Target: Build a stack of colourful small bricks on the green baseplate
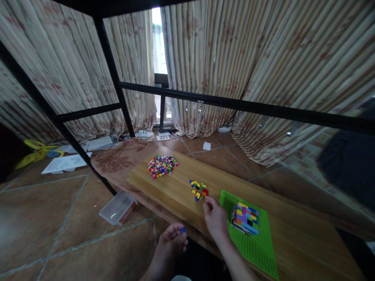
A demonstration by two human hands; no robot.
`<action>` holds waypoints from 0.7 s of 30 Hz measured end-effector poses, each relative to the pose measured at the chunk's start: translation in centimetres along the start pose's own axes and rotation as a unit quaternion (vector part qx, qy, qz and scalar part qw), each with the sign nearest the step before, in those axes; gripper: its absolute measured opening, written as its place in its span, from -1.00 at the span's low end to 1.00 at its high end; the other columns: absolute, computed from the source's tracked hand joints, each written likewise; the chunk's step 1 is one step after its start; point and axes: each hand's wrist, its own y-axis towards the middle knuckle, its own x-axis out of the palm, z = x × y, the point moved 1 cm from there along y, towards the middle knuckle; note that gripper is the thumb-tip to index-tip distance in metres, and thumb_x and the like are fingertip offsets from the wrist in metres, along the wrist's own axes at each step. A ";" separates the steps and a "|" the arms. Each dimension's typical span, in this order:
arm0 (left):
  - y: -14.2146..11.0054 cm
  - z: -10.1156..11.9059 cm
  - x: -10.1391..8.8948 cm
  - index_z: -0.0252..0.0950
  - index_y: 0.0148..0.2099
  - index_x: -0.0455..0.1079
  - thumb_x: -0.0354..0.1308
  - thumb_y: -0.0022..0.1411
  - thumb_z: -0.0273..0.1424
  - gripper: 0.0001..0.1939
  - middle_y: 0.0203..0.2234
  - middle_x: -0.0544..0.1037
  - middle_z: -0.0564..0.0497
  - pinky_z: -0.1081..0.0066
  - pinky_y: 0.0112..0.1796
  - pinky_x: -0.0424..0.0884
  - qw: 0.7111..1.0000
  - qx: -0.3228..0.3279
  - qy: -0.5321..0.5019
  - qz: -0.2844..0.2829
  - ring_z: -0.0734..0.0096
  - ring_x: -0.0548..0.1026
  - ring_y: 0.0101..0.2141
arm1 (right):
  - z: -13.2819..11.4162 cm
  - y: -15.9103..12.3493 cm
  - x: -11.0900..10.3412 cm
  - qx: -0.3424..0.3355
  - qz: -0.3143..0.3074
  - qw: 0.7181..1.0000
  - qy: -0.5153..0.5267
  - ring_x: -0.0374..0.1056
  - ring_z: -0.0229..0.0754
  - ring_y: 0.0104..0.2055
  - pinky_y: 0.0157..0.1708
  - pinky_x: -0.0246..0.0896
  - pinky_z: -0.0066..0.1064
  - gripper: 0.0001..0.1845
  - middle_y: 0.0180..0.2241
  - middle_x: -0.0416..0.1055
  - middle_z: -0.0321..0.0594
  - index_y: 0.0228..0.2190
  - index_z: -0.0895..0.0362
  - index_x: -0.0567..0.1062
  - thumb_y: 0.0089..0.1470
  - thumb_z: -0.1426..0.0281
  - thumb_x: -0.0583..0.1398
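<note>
My left hand (175, 238) is in front of the board's near edge, with a small blue toy brick (183, 230) pinched between thumb and fingers. Over the wooden board, my right hand (215, 216) has its fingers drawn together at the near side of a small group of loose bricks (198, 188). An orange brick (204, 193) shows right by those fingertips; whether they grip anything is hidden. Just right of this hand lies a green studded baseplate (268, 246), bearing a block of many-coloured bricks (246, 217) stacked in layers.
A larger heap of mixed bricks (162, 166) lies at the far left of the wooden board (172, 191). Below the board's left side, a clear plastic box (118, 207) sits on the tiled floor. A black metal frame (205, 97) crosses in front of the curtains (211, 50).
</note>
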 end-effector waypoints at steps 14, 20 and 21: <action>-0.6 1.0 7.0 -0.34 -0.33 0.43 0.36 -0.20 -0.32 -0.67 -0.59 0.45 0.09 0.53 -0.55 0.32 0.982 0.084 0.159 -0.051 0.51 0.41 -0.58 | 6.4 -9.9 -10.6 0.066 0.073 0.988 0.117 0.45 -0.08 -0.18 -0.15 0.34 -0.35 -0.62 -0.21 0.53 -0.12 -0.26 0.09 0.57 0.09 0.11 0.11; 0.8 1.7 12.6 -0.31 -0.33 0.38 0.24 -0.07 -0.41 -0.81 -0.53 0.48 0.08 0.50 -0.50 0.38 0.954 0.156 0.223 -0.123 0.47 0.46 -0.52 | 11.6 -8.0 -14.8 0.121 0.130 0.982 0.058 0.47 -0.03 -0.23 -0.18 0.35 -0.26 -0.59 -0.28 0.56 -0.11 -0.28 0.10 0.56 0.07 0.09 0.08; 1.3 1.8 13.5 -0.31 -0.37 0.36 0.22 -0.06 -0.43 -0.85 -0.54 0.47 0.09 0.50 -0.50 0.38 0.947 0.169 0.239 -0.132 0.48 0.45 -0.53 | 12.2 -7.5 -15.2 0.118 0.135 0.983 0.049 0.47 -0.03 -0.22 -0.18 0.34 -0.26 -0.60 -0.27 0.56 -0.11 -0.28 0.10 0.56 0.07 0.11 0.07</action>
